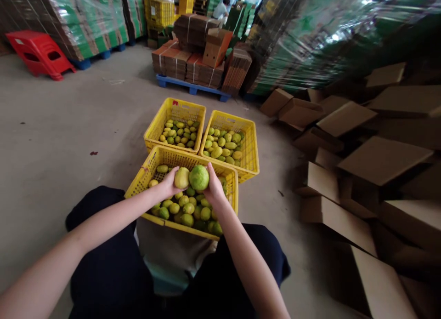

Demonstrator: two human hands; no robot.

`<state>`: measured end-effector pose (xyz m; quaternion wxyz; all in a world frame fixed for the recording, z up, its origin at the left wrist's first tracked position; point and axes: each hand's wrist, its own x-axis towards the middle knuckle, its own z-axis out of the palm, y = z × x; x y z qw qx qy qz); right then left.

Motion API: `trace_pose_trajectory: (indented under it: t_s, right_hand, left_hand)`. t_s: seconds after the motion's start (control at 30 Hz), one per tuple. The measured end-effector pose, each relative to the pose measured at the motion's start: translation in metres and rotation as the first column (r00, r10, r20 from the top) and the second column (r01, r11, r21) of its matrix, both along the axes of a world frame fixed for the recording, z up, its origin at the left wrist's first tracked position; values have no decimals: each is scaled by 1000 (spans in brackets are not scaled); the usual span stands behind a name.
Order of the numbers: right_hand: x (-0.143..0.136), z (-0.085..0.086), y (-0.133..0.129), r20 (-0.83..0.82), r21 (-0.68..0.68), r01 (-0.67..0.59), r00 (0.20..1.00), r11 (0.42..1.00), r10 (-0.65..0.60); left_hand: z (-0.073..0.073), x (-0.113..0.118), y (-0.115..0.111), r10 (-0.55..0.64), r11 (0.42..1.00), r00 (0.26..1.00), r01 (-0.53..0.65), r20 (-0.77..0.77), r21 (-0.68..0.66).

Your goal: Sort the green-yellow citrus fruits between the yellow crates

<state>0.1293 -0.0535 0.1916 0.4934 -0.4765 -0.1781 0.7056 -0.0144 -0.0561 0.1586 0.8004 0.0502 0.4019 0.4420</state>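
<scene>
My left hand (168, 183) is closed on a yellow lemon (181, 178). Beside it, my right hand (214, 185) grips a bigger green lemon (199, 177) with bumpy skin. Both fruits are held up side by side above the near yellow crate (182, 155), which has perforated walls. Many yellow and green lemons (188, 207) lie loose in that crate below my hands. Some of its contents are hidden behind my hands and forearms.
Two more yellow crates (175, 106) (254, 146) with lemons stand just beyond. Open cardboard boxes (386, 158) are heaped on the right. Flattened cartons (206, 71) sit on a blue pallet (193, 87). A red stool (39, 52) is at far left; a person (222, 8) is far back.
</scene>
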Motion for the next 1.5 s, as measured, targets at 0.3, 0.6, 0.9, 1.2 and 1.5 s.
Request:
trace_pose_trajectory:
  t_s: [0.3,0.6,0.9,1.2,1.5]
  right_hand:
    - [8,-11,-5,-103,-91,-136,987,987,126]
    - [18,1,-22,-149,-107,-110,984,988,94]
    - [22,7,-25,-102,-85,-194,977,977,185]
    - [7,-2,-34,218,248,-24,975,968,-32]
    - [13,-8,-30,573,716,-181,705,674,-419]
  left_hand:
    - [31,3,9,148,981,989,-143,29,-134]
    - [35,-3,-15,214,973,976,-209,49,-95]
    - [38,-11,-23,-141,988,989,137,48,76]
    - [24,-15,-22,289,794,853,40,-435,607]
    - [22,-28,-24,295,701,795,197,-531,685]
